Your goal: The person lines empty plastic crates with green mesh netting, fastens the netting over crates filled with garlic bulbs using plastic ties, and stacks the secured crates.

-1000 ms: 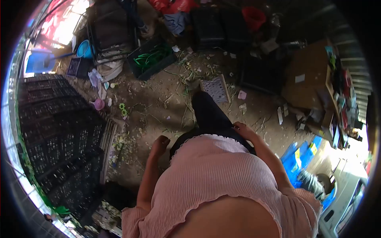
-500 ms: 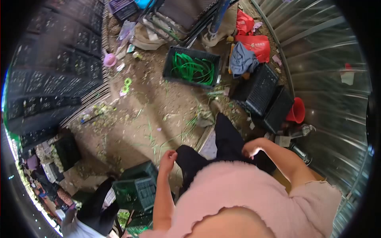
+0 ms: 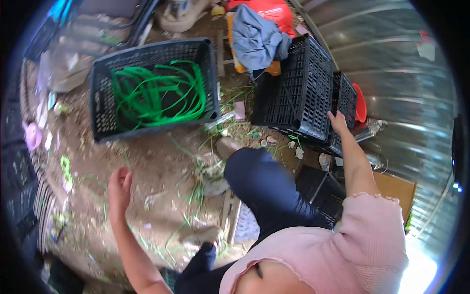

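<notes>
My right hand (image 3: 337, 122) is at the near edge of a black plastic crate (image 3: 313, 83), its finger and thumb apart. It looks to be touching the crate, but a firm grip cannot be made out. A second black crate (image 3: 346, 95) stands close behind that one. Over the dirt floor hangs my left hand (image 3: 120, 185), empty, its fingers loosely bent and apart. Beyond it sits a dark open crate (image 3: 156, 128) with green plastic straps (image 3: 161, 93) tangled inside.
A grey-blue cloth (image 3: 254, 36) lies by a red bag (image 3: 274, 12). Right of the crates are a red bucket (image 3: 360, 103) and a corrugated metal wall (image 3: 391, 68). A lower black crate (image 3: 320, 191) and brown board (image 3: 399, 193) stand near my right side. A pink item (image 3: 33, 135) lies left.
I have stepped forward, and the view has come nearer the strap crate and the black crates. My right hand has reached out to the crate; my left hand has swung out to the left.
</notes>
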Motion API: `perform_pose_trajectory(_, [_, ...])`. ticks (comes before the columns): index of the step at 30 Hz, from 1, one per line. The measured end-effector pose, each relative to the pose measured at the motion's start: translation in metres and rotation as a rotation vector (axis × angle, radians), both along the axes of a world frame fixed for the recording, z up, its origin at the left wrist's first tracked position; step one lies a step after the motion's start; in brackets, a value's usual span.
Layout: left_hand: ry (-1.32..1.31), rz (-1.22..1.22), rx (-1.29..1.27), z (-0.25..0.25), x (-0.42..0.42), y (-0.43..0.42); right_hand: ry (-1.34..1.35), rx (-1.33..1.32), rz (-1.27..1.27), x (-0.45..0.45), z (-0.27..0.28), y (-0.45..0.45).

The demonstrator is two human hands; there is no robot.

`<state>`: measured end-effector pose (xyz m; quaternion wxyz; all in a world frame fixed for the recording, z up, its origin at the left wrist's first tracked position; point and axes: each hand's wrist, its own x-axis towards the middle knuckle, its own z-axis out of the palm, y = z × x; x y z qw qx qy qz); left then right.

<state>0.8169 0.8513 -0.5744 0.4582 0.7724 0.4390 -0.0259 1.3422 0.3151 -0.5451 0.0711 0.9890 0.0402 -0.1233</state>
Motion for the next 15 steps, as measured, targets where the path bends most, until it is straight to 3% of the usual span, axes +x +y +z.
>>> perform_pose_trajectory(4, [-0.023,-0.024,-0.020,-0.039,0.007,-0.013,-0.183,0.214,-0.232,0.022,-0.063,-0.022])
perform_pose_trajectory(6, [-0.073,-0.034,-0.034,-0.044,0.014,-0.034,-0.227,0.179,-0.211,0.031,-0.091,-0.034])
perform_pose_trajectory(8, [-0.142,-0.058,-0.030,-0.021,0.038,-0.060,-0.179,0.255,-0.174,0.040,-0.092,-0.048])
perform_pose_trajectory(9, [-0.207,-0.046,-0.077,0.002,0.061,-0.078,-0.129,0.504,-0.216,0.010,-0.068,-0.023])
perform_pose_trajectory(10, [-0.279,-0.029,-0.120,0.029,0.087,-0.097,-0.102,0.497,-0.205,0.022,-0.086,-0.043])
perform_pose_trajectory(11, [-0.281,-0.074,-0.079,0.060,0.119,-0.119,-0.240,0.476,-0.063,0.005,-0.085,-0.041])
perform_pose_trajectory(12, [-0.379,-0.101,-0.026,0.066,0.122,-0.127,-0.138,0.689,-0.158,0.011,-0.074,-0.028])
perform_pose_trajectory(13, [-0.444,-0.432,0.201,0.084,0.184,-0.154,-0.155,0.841,-0.291,-0.048,-0.067,-0.010])
perform_pose_trajectory(15, [-0.346,-0.576,0.163,0.098,0.259,-0.206,-0.116,1.068,-0.415,-0.071,-0.079,-0.013])
